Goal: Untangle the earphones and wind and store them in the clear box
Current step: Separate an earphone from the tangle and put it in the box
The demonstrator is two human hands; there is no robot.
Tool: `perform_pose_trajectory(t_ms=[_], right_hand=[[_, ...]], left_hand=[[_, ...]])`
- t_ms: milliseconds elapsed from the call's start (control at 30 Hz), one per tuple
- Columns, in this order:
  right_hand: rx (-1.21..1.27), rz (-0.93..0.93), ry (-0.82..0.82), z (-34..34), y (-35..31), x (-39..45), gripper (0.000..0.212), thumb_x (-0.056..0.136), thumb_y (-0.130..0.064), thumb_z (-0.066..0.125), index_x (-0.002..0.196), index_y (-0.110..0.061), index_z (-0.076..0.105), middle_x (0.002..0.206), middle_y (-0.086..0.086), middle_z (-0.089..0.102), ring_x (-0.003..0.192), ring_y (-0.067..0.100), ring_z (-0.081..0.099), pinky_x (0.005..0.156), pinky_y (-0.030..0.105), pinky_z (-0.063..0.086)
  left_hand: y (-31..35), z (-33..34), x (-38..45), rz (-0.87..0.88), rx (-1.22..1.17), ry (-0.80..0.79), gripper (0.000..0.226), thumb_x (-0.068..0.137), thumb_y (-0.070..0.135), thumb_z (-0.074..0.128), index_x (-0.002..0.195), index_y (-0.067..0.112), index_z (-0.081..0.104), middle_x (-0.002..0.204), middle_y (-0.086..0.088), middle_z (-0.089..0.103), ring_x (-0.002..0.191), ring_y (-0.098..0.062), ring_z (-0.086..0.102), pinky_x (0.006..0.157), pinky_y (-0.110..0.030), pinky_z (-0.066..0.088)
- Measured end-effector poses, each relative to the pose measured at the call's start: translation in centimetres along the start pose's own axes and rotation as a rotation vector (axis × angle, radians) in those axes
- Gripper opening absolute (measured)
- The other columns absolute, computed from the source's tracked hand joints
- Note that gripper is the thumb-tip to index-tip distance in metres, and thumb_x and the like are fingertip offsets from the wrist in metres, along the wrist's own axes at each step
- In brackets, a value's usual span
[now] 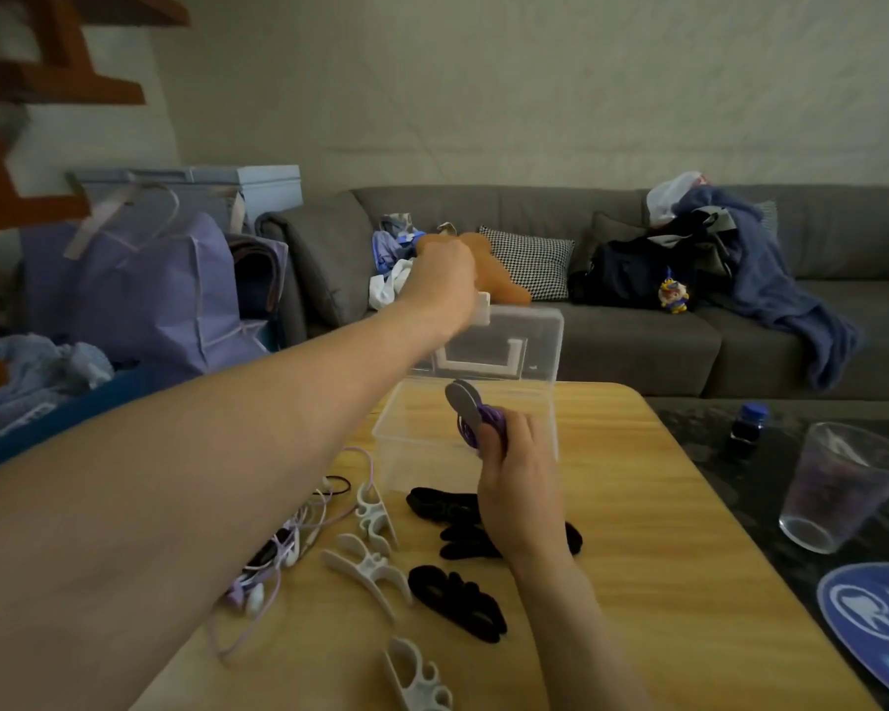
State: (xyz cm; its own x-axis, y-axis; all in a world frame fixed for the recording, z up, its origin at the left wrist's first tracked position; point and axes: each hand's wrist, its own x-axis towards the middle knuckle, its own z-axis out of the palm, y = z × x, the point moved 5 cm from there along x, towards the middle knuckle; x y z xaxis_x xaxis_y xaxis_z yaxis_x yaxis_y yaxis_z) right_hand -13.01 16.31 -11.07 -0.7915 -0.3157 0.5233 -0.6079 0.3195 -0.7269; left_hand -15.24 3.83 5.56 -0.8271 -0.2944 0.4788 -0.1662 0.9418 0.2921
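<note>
A clear box [411,456] stands open on the wooden table [663,556]. Its lid [504,346] is raised upright, and my left hand [440,279] grips the lid's white latch at the top. Just in front of the box my right hand [514,474] holds a grey winder wrapped in purple earphones [476,415], at the height of the box's near rim. A tangle of white and purple earphones [283,551] lies on the table under my left forearm, partly hidden by it.
Three white winders [375,564] and several black cloth pieces [455,597] lie on the near table. A clear glass [837,490], a small dark bottle [748,428] and a blue round mat [878,618] sit on the dark surface to the right. A grey sofa stands behind.
</note>
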Motion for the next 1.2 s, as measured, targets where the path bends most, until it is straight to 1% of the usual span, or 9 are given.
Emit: perform_pose_trajectory(t_ms=[100,233,333,467,667,833,967,1100,1200], right_hand=[[-0.036,0.025,0.002,0.0,0.1,0.3,0.021,0.106,-0.03,0.042,0.114,-0.019,0.058,0.099,-0.005,0.056,0.081,0.006,0.049,0.062,0.016,0.036],[-0.037,0.057,0.005,0.0,0.3,0.4,0.02,0.106,-0.033,0.042,0.108,-0.02,0.057,0.095,-0.006,0.057,0.078,0.004,0.048,0.059,0.016,0.033],[-0.004,0.087,0.027,0.0,0.1,0.5,0.018,0.105,-0.033,0.043,0.104,-0.021,0.057,0.092,-0.007,0.058,0.079,0.005,0.05,0.059,0.015,0.035],[-0.132,0.123,0.019,0.2,-1.0,1.8,0.026,0.105,-0.033,0.045,0.09,-0.019,0.061,0.081,-0.003,0.061,0.071,0.012,0.055,0.057,0.025,0.039],[-0.686,0.237,-0.294,2.6,-3.8,6.6,0.03,0.097,-0.037,0.055,0.089,-0.008,0.059,0.068,0.001,0.05,0.058,0.018,0.048,0.048,0.027,0.033],[-0.815,0.39,-0.657,7.8,-3.6,7.9,0.031,0.092,-0.033,0.066,0.071,-0.01,0.07,0.073,0.001,0.071,0.071,0.016,0.067,0.063,0.03,0.055],[-0.562,0.705,-0.985,9.2,-3.3,6.2,0.033,0.103,-0.024,0.05,0.082,-0.005,0.067,0.084,0.006,0.066,0.074,0.013,0.062,0.079,0.02,0.052],[-0.538,0.608,-0.919,7.4,-4.0,7.0,0.038,0.106,-0.036,0.044,0.103,-0.004,0.064,0.107,0.009,0.073,0.086,0.022,0.073,0.072,0.03,0.055],[-0.575,0.521,-0.827,5.8,-4.5,7.4,0.038,0.105,-0.038,0.045,0.126,-0.008,0.055,0.119,0.008,0.07,0.081,0.02,0.072,0.07,0.032,0.055]], left_hand=[[-0.6,1.5,-0.4,-0.002,-0.071,-0.049,0.019,0.093,0.014,0.058,0.11,0.009,0.065,0.115,-0.011,0.063,0.109,-0.025,0.059,0.093,-0.038,0.05],[-4.7,3.3,-3.7,-0.076,-0.068,0.013,0.029,0.09,0.009,0.055,0.117,0.007,0.064,0.124,-0.015,0.057,0.113,-0.031,0.057,0.098,-0.04,0.047],[-9.7,6.3,-7.5,-0.312,-0.018,-0.126,0.022,0.092,0.011,0.054,0.111,0.006,0.062,0.116,-0.015,0.06,0.109,-0.035,0.058,0.086,-0.04,0.047],[-12.2,8.1,-11.9,-0.505,-0.305,-0.079,0.03,0.096,0.017,0.049,0.074,0.004,0.066,0.07,-0.009,0.061,0.069,-0.028,0.058,0.052,-0.031,0.034],[-11.7,8.1,-14.6,-0.53,-0.573,-0.003,0.045,0.102,0.026,0.043,0.063,0.006,0.054,0.058,-0.006,0.047,0.059,-0.024,0.043,0.054,-0.035,0.028],[-11.5,8.0,-15.0,-0.485,-0.701,-0.118,0.038,0.102,0.033,0.046,0.072,0.015,0.062,0.06,0.0,0.051,0.059,-0.018,0.045,0.055,-0.031,0.03],[-11.1,7.8,-15.2,-0.463,-0.746,-0.165,0.038,0.105,0.033,0.04,0.092,0.02,0.074,0.069,0.007,0.065,0.066,-0.012,0.057,0.056,-0.024,0.038],[-11.2,7.4,-15.3,-0.44,-0.742,-0.239,0.044,0.106,0.032,0.037,0.087,0.017,0.073,0.076,0.003,0.068,0.071,-0.014,0.059,0.06,-0.025,0.041],[-11.9,5.7,-15.4,-0.439,-0.611,-0.091,0.033,0.102,0.022,0.044,0.083,0.012,0.069,0.075,-0.002,0.067,0.064,-0.016,0.057,0.053,-0.024,0.042]])
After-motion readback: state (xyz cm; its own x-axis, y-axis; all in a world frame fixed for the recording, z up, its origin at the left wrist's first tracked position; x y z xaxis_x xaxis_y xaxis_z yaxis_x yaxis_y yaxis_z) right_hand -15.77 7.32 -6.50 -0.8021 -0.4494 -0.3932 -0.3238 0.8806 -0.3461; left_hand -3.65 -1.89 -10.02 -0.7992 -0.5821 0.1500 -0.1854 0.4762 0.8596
